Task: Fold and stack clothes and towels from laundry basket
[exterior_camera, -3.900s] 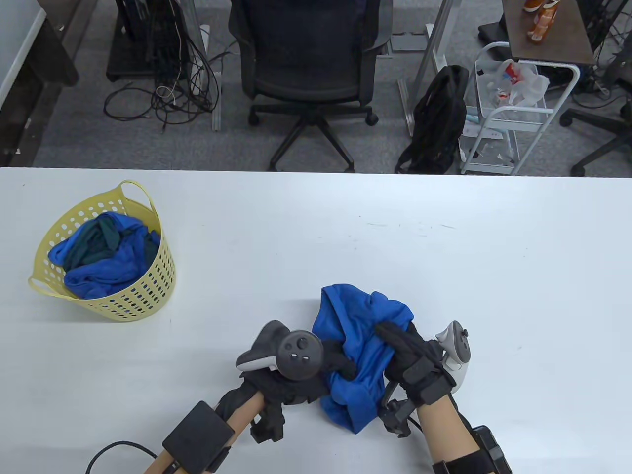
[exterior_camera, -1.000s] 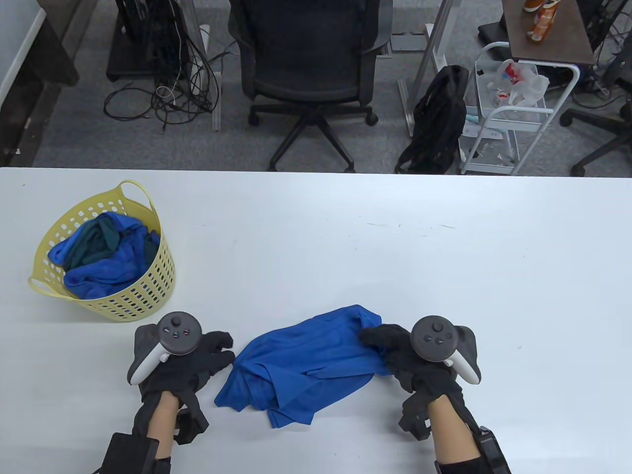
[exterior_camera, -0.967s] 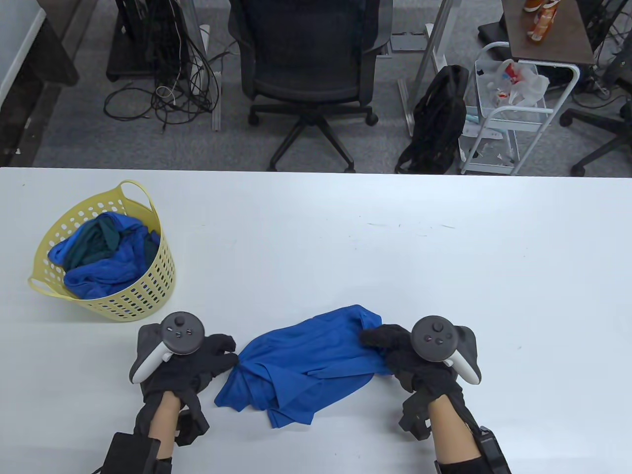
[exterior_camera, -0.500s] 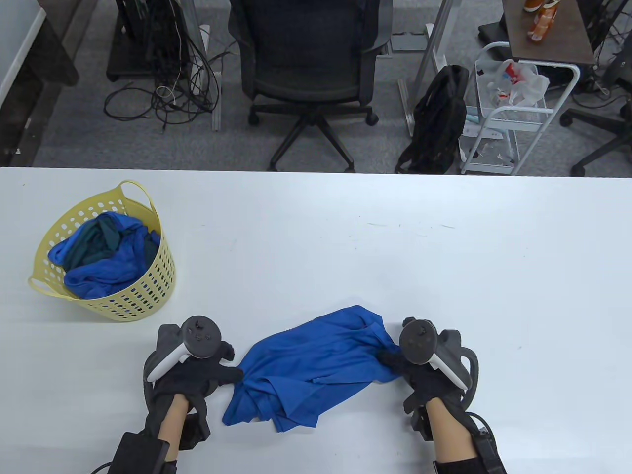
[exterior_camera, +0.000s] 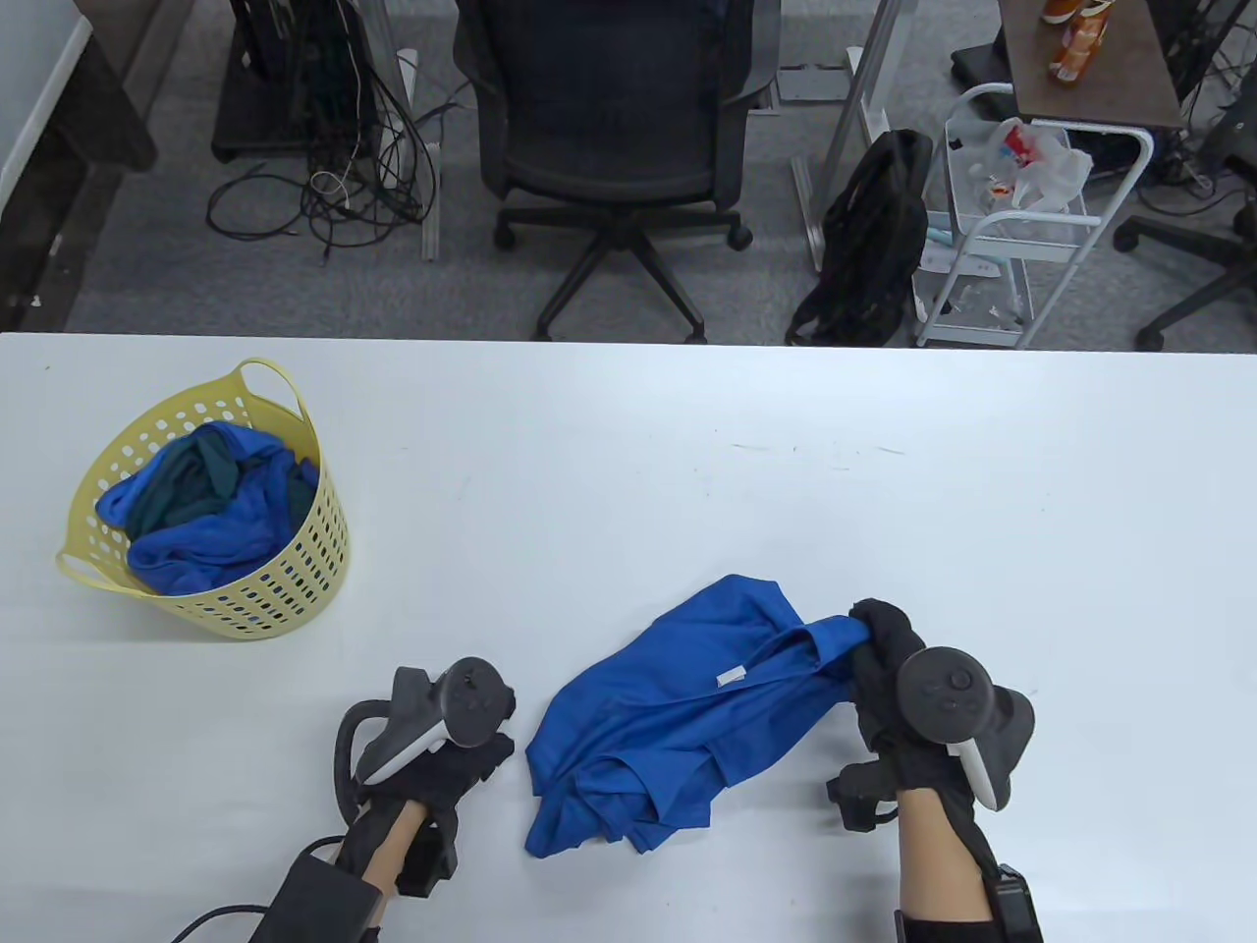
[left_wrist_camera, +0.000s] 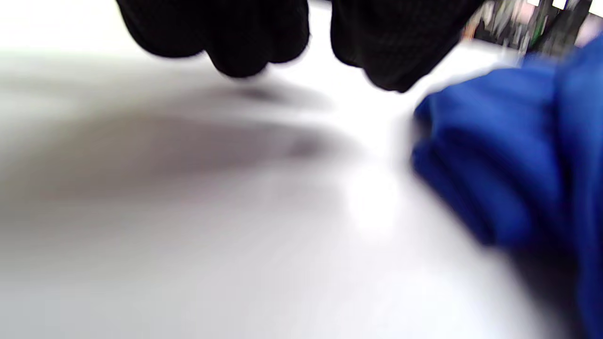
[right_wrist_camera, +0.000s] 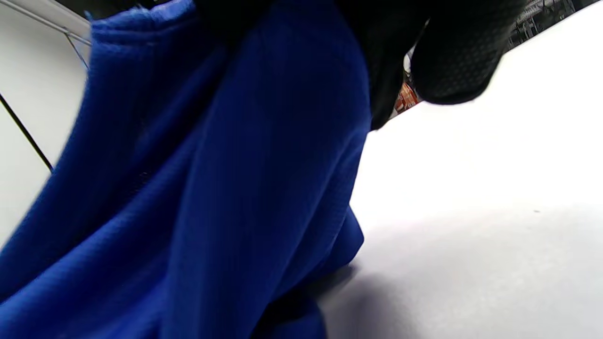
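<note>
A crumpled blue shirt (exterior_camera: 678,707) lies on the white table (exterior_camera: 687,471) near the front edge, a small white tag showing on it. My right hand (exterior_camera: 879,653) grips the shirt's right end and lifts it a little; the blue cloth (right_wrist_camera: 212,188) fills the right wrist view under the gloved fingers (right_wrist_camera: 452,61). My left hand (exterior_camera: 471,756) sits just left of the shirt, apart from it and holding nothing. In the left wrist view its fingers (left_wrist_camera: 245,42) hang above the bare table with the shirt (left_wrist_camera: 518,155) to the right.
A yellow perforated laundry basket (exterior_camera: 285,580) stands at the table's left, holding more blue and dark green laundry (exterior_camera: 206,501). Beyond the far edge are an office chair (exterior_camera: 614,147), a black backpack (exterior_camera: 874,236) and a white cart (exterior_camera: 1021,226).
My left hand has let go of the shirt's left end and drawn right and toward me. My right hand has pulled the shirt's right end rightward and up, dragging the shirt right.
</note>
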Action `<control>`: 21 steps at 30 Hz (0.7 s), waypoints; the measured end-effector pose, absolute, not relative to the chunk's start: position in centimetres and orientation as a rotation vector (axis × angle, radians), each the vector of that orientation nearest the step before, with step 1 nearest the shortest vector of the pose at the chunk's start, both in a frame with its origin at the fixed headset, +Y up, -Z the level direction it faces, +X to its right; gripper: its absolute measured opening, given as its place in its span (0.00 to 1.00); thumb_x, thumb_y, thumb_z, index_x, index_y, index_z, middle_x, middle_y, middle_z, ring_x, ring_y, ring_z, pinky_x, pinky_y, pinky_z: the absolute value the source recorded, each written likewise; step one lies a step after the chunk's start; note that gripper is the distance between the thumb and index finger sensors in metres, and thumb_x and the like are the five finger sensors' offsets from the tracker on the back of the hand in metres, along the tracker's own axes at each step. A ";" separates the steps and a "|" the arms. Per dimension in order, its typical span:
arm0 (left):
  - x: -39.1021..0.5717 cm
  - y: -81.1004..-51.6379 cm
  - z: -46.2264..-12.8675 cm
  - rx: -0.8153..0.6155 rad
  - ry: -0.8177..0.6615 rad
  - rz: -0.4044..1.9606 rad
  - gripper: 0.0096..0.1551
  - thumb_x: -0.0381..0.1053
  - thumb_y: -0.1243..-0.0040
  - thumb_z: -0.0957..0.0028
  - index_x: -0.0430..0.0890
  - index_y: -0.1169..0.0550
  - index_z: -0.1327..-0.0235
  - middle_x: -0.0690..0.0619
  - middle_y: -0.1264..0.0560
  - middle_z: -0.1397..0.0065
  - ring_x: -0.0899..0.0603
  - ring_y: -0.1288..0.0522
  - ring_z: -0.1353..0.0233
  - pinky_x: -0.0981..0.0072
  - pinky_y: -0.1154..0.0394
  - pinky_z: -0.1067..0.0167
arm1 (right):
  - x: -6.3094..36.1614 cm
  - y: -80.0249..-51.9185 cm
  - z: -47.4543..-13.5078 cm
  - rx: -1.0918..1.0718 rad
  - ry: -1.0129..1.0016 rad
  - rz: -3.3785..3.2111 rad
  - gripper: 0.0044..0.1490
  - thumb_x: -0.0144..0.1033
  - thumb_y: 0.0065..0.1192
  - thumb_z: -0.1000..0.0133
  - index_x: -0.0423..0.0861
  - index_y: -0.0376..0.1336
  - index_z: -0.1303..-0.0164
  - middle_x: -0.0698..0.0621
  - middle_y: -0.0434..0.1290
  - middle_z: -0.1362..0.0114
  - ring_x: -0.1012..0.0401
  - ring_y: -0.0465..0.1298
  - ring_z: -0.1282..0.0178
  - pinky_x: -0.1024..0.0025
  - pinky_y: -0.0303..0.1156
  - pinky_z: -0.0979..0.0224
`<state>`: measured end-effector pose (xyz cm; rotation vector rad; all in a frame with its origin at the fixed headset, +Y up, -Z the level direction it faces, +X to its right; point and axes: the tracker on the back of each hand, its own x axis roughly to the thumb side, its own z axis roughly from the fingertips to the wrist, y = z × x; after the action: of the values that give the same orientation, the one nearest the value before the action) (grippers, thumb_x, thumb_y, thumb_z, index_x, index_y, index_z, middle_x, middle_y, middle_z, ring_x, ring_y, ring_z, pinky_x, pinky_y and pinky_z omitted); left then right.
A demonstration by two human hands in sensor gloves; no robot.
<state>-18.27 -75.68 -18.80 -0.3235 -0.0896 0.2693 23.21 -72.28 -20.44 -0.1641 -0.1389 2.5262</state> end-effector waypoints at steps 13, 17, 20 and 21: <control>-17.0 -75.7 -18.7 -0.455 -0.101 0.279 0.20 0.56 0.34 0.39 0.56 0.25 0.37 0.43 0.22 0.23 0.39 0.18 0.32 0.39 0.23 0.32 | 24.3 -72.7 -20.4 -0.173 -0.147 2.567 0.32 0.28 0.58 0.35 0.38 0.57 0.20 0.41 0.72 0.34 0.49 0.75 0.40 0.37 0.69 0.30; -20.2 -74.0 -18.3 -0.218 -0.024 0.598 0.22 0.56 0.35 0.37 0.53 0.26 0.33 0.44 0.19 0.31 0.44 0.16 0.41 0.43 0.22 0.37 | 24.5 -73.0 -20.6 -0.131 -0.104 2.465 0.31 0.30 0.58 0.34 0.38 0.58 0.21 0.40 0.73 0.36 0.50 0.75 0.43 0.37 0.69 0.31; -16.4 -74.0 -18.1 -0.329 -0.142 0.502 0.34 0.64 0.37 0.40 0.50 0.26 0.25 0.45 0.21 0.30 0.42 0.18 0.39 0.43 0.23 0.36 | 23.7 -73.2 -20.7 -0.101 -0.065 2.482 0.30 0.32 0.58 0.34 0.39 0.60 0.22 0.42 0.74 0.39 0.51 0.76 0.45 0.38 0.70 0.32; -14.1 -74.5 -18.4 -0.397 -0.181 0.430 0.41 0.67 0.37 0.42 0.48 0.28 0.20 0.42 0.24 0.26 0.40 0.20 0.36 0.42 0.24 0.35 | 23.6 -73.2 -20.7 -0.101 -0.075 2.513 0.29 0.33 0.58 0.34 0.39 0.60 0.23 0.43 0.74 0.40 0.52 0.76 0.46 0.39 0.71 0.32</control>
<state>-14.08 -74.47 -18.36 -0.3966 -0.1812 0.4301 23.58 -73.19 -20.73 -0.1012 -0.0754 2.5128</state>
